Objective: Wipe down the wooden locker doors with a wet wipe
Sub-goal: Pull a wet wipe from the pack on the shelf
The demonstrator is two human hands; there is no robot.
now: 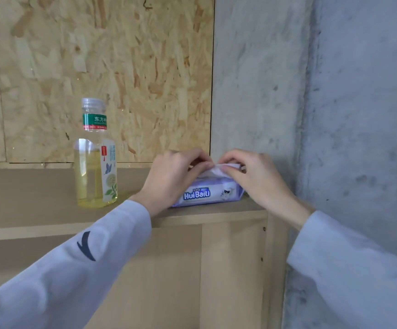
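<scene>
Our left hand (pixel 173 174) and right hand (pixel 252 176) both pinch a wipe (pixel 219 170) rising from the pack (pixel 207 193); a bottle (pixel 95 157) stands at nine o'clock of it.

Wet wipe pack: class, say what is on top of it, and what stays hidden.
Both the left hand and right hand pinch a white wipe rising from the wet wipe pack. The pack's opening is covered.

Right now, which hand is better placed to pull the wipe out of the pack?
The right hand: it already pinches the wet wipe. The left hand lies across the wipes pack, holding it steady.
</scene>
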